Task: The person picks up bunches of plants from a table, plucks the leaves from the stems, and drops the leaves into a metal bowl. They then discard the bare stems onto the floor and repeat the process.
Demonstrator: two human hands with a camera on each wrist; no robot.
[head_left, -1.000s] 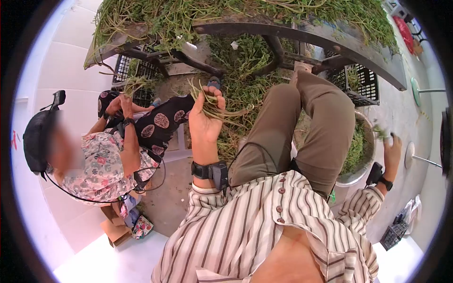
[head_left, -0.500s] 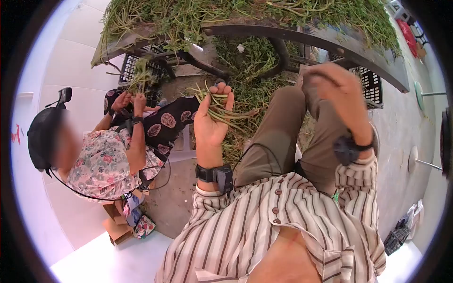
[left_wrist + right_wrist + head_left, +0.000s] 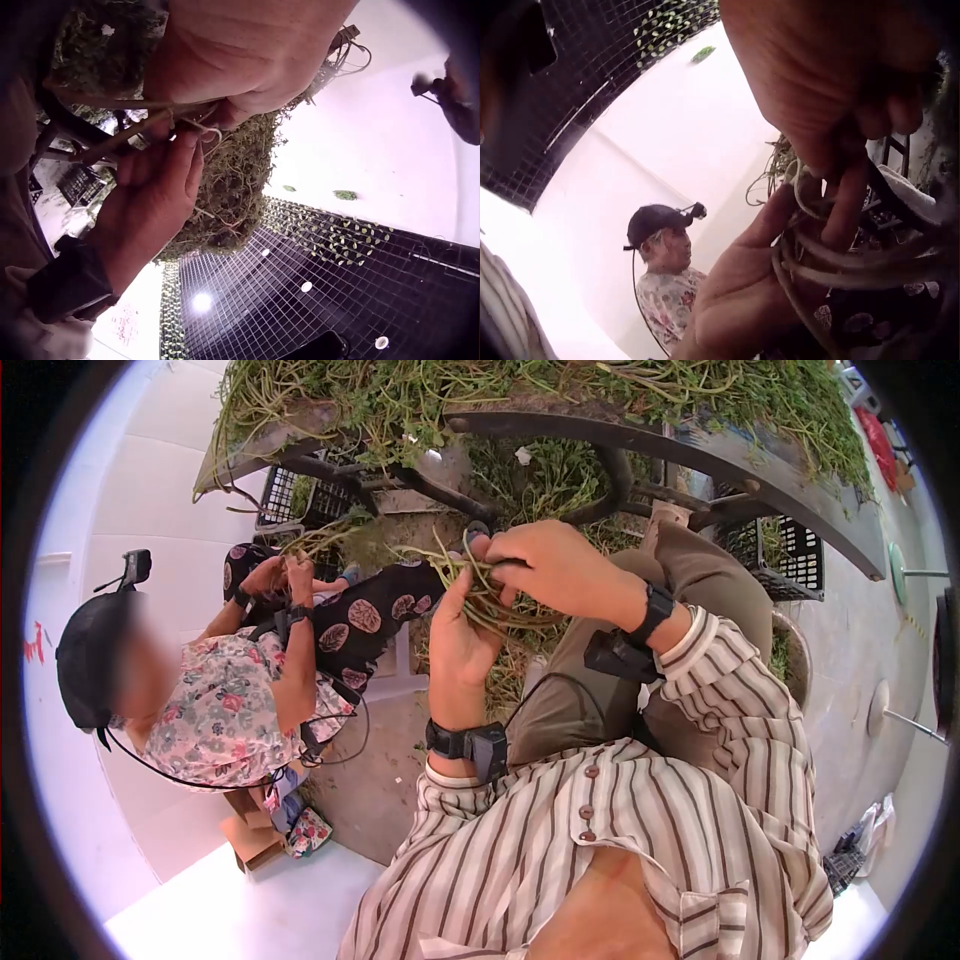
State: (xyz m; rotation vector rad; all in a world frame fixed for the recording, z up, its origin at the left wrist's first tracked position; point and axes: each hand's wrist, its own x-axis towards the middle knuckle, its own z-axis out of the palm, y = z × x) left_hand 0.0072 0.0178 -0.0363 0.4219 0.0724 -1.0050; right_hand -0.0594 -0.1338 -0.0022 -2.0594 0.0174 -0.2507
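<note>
My left hand (image 3: pixel 465 650) holds a small bunch of long green plant stems (image 3: pixel 525 618), palm up with fingers curled over them, above the lap. From the right, my right hand (image 3: pixel 565 565) reaches across with bent fingers and pinches at the stems beside the left fingertips. In the left wrist view, the right hand (image 3: pixel 146 210) meets the left hand (image 3: pixel 240 52) where a thin curled stem (image 3: pixel 210 131) shows. The right wrist view has loose stems (image 3: pixel 877 274) trailing from the left hand (image 3: pixel 739 289); the right fingertips are in shadow.
A table (image 3: pixel 560 422) heaped with leafy greens (image 3: pixel 400 395) stands ahead. More greens (image 3: pixel 545 475) lie on the floor beneath it. A black crate (image 3: pixel 795 555) and a basin (image 3: pixel 797 660) are at the right. Another person (image 3: pixel 225 695) sits at the left, handling stems.
My right hand has come from above the basin at the right, across the lap, to the stems in the left hand. The left hand stays nearly in place, holding the bunch.
</note>
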